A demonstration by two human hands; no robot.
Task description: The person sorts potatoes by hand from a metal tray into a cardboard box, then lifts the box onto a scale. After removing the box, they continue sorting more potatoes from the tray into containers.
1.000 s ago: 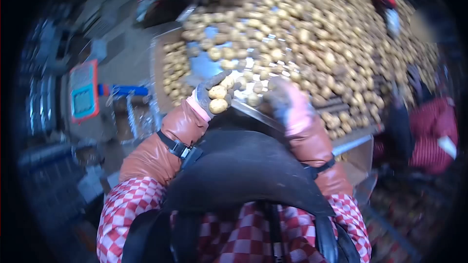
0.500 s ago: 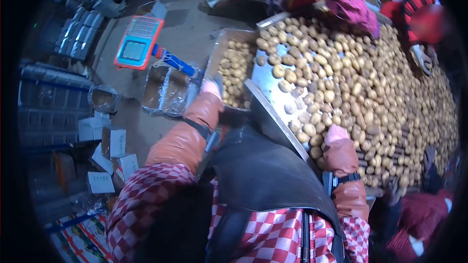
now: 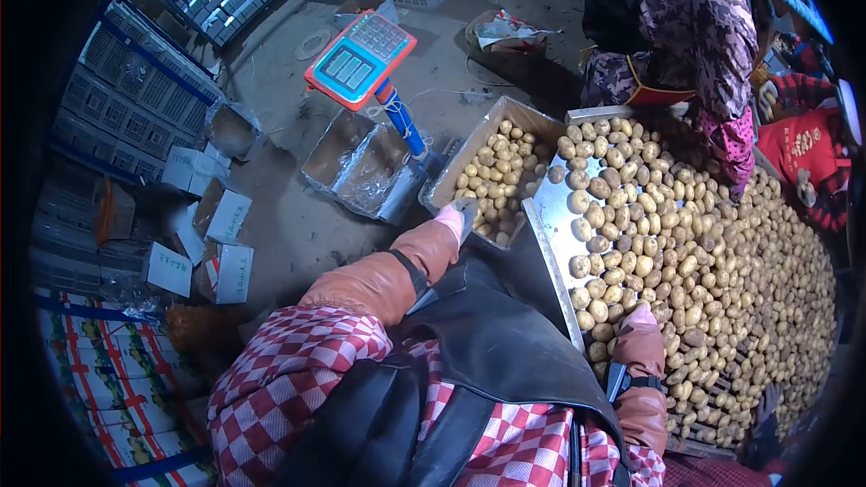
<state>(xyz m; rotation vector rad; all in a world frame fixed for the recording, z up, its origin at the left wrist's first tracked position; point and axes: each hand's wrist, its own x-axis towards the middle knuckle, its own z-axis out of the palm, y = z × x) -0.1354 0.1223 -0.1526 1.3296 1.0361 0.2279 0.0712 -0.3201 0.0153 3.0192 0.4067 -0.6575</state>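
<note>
My left hand [image 3: 456, 216], in a pink and grey glove, is at the near left side of a plastic-lined cardboard box [image 3: 442, 188] holding potatoes [image 3: 505, 162]. Whether its fingers grip anything does not show. Over on the sorting table, my right hand [image 3: 640, 317] touches the near part of a wide spread of potatoes [image 3: 686, 261]. Its fingers are hidden behind the back of the glove. Bare metal [image 3: 561, 216] shows along the table's left side, behind a raised rim [image 3: 552, 275].
A scale display [image 3: 361, 61] on a blue post rises behind an open plastic-lined box [image 3: 329, 158]. White cartons [image 3: 225, 225] lie at left, near stacked crates [image 3: 126, 99]. A co-worker in patterned clothes [image 3: 695, 27] leans over the table's far side; another co-worker's sleeve [image 3: 825, 203] is at right.
The view has shifted, so the table and boxes appear lower in it. My left hand stays by the potato box and my right hand among the potatoes. The co-worker opposite shows more fully.
</note>
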